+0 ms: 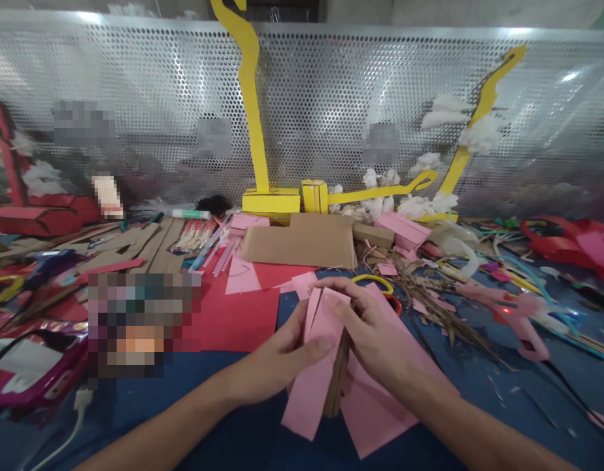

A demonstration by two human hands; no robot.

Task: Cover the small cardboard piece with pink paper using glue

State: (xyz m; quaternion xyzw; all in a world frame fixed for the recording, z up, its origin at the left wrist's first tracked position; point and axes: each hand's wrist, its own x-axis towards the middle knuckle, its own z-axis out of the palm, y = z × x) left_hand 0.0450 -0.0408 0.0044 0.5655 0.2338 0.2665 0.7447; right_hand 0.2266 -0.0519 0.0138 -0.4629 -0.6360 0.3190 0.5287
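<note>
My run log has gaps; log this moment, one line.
left hand: gripping pink paper; right hand: gripping same paper; cardboard: partly behind paper; glue gun: at right

Blue tabletop (255,432), red sheet (238,320) left of centre, pink paper sheet (375,418), glue gun (520,314) at right

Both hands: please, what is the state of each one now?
Left hand: closed, holding the pink paper strip against cardboard.
Right hand: closed, holding the same strip.

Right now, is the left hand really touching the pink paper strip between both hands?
Touching. The head view shows it: the left hand has its thumb laid across the front of the pink paper strip.
</note>
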